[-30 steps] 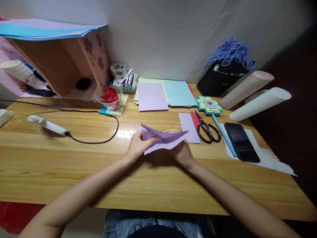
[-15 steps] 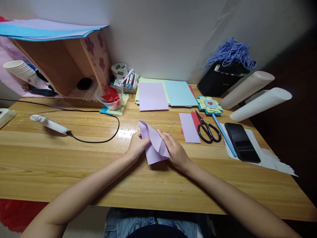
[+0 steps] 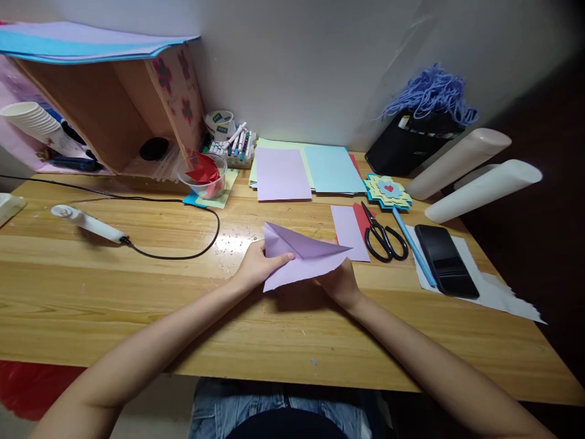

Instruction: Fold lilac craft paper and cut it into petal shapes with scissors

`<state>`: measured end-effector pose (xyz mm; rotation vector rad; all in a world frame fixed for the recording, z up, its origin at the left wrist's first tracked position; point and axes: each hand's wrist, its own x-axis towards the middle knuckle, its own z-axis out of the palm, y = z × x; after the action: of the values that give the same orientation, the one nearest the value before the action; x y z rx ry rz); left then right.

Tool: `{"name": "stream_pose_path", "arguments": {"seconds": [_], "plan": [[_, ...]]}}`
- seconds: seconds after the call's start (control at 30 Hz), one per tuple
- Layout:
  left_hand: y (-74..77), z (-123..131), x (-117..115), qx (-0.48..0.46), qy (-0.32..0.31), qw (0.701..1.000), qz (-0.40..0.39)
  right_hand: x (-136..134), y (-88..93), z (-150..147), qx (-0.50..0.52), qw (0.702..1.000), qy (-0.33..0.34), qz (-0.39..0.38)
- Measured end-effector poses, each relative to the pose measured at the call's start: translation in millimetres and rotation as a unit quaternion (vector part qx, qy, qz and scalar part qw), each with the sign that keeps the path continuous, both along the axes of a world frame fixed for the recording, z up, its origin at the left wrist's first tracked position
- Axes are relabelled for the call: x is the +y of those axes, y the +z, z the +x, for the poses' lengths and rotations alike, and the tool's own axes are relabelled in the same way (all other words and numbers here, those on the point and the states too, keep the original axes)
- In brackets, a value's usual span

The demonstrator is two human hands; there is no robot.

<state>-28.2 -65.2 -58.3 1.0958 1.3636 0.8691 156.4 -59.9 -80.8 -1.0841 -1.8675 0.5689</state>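
Observation:
A creased sheet of lilac paper (image 3: 304, 268) is held a little above the wooden table, in front of me. It is partly unfolded, with a diagonal crease and one flap pointing right. My left hand (image 3: 260, 262) pinches its left side, thumb on top and fingers behind. At the right end, my right hand (image 3: 340, 283) holds the paper from underneath; most of its fingers are hidden. A narrow lilac strip (image 3: 350, 235) lies just beyond my right hand, over some red paper (image 3: 362, 218). Black-handled scissors (image 3: 384, 238) rest beside the strip.
Farther right are a blue paper stick (image 3: 414, 247) with a layered paper flower (image 3: 388, 191), a phone (image 3: 446, 259) and two white rolls (image 3: 484, 190). Paper sheets (image 3: 283, 174) lie at the back. Leftward are a bowl (image 3: 214, 189), a cardboard box (image 3: 176, 113) and a corded white tool (image 3: 91, 224).
The lilac paper has opened out from a curled fold into a wider shape stretching right. My right hand has moved from its upper side to beneath its right end.

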Motion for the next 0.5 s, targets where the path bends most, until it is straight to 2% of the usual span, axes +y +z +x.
{"name": "stream_pose_path", "arguments": {"seconds": [0.2,0.33,0.4,0.5], "plan": [[1.4,1,-1,-0.013,0.015,1.000,0.008,1,-2.7,-3,0.054,0.994,-0.010,-0.092],[0.6,2,-2,-0.010,0.064,0.998,0.026,2,2.6,-3,0.105,0.981,-0.012,-0.161],[-1.2,2,-2,-0.003,0.098,0.994,0.042,3,6.8,-2,0.159,0.966,0.019,-0.201],[-4.6,3,-2,0.001,0.136,0.988,0.072,2,11.6,0,0.213,0.921,0.112,-0.305]]}}
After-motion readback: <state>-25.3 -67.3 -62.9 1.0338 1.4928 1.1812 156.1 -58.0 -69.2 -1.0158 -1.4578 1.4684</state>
